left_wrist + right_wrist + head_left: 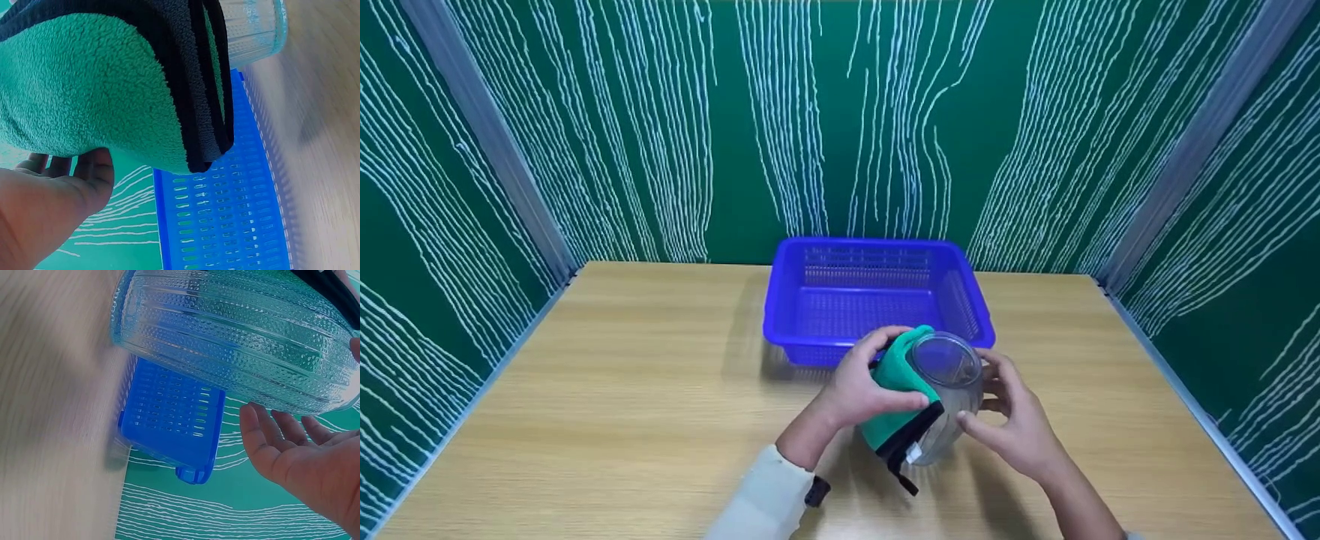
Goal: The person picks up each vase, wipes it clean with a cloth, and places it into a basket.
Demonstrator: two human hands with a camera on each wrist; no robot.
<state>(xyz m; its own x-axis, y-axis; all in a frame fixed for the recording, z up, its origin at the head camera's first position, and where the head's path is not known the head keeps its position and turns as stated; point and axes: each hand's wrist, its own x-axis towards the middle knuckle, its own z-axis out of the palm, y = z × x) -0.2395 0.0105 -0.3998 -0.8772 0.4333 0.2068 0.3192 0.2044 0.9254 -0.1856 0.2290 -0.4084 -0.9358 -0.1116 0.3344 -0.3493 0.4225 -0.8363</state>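
Observation:
A clear glass jar (956, 409) with raised ribs and a pebbled surface (236, 343) is held up over the table, tilted a little. Around its left side lies a green towel (894, 375) with a dark border, its grey reverse showing at the fold in the left wrist view. My left hand (859, 390) grips the towel against the glass, thumb across the front and fingers behind. On the other side my right hand (1020, 424) holds the jar between thumb and fingers. Its fingers (259, 433) curve close along the jar's wall. A black strip of the towel dangles below.
Right behind the jar stands a blue-purple plastic basket (855, 311) with slotted walls, near the table's back edge. The light wood table (622, 405) is enclosed by green panels (840, 112) with white wavy lines. A dark band (817, 491) sits at the left wrist.

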